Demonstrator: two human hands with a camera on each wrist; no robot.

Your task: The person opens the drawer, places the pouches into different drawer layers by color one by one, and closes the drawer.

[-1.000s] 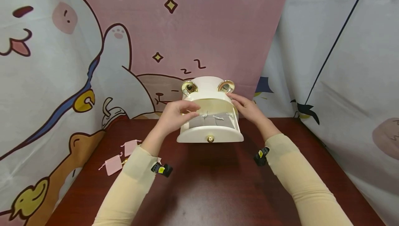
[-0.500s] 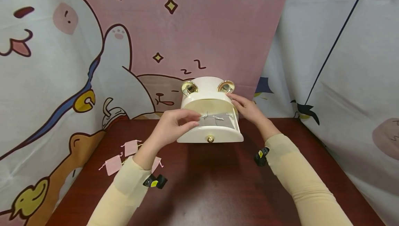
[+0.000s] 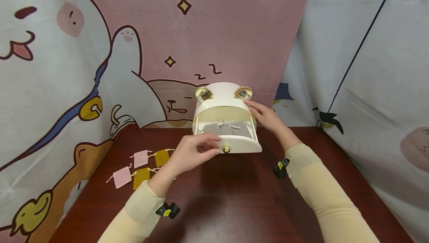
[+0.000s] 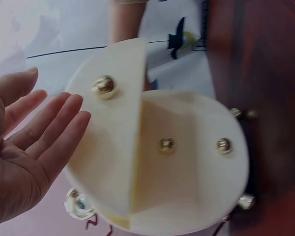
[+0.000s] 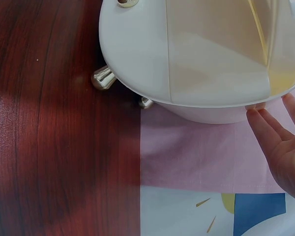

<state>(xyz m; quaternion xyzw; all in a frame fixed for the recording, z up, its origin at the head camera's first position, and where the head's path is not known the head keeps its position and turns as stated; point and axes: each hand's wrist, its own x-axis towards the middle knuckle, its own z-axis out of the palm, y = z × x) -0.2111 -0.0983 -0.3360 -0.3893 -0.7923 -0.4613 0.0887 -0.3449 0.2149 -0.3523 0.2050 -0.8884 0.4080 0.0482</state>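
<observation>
A cream storage box [image 3: 222,93] with two gold-rimmed round ears stands on the table, its top drawer [image 3: 242,144] pulled out. Several grey drawstring pouches [image 3: 231,129] lie inside the drawer. My left hand [image 3: 194,154] is in front of the drawer, fingertips close to the gold knob [image 3: 226,149]. In the left wrist view the fingers of that hand [image 4: 32,132] extend beside the drawer front, holding nothing. With its fingertips, my right hand [image 3: 268,119] touches the box's right side near the ear. The right wrist view shows those fingers [image 5: 265,135] at the box's edge.
On the table's left lie pink pouches [image 3: 122,177] and mustard-yellow pouches [image 3: 141,178], partly covered by the left forearm. Small gold feet [image 5: 104,78] hold up the box. A cartoon-printed cloth [image 3: 234,30] hangs behind the dark red table [image 3: 251,205].
My left hand has moved from the drawer's left side down to its front, uncovering the grey pouches and the yellow pouches on the table. The right hand and the drawer stay put.
</observation>
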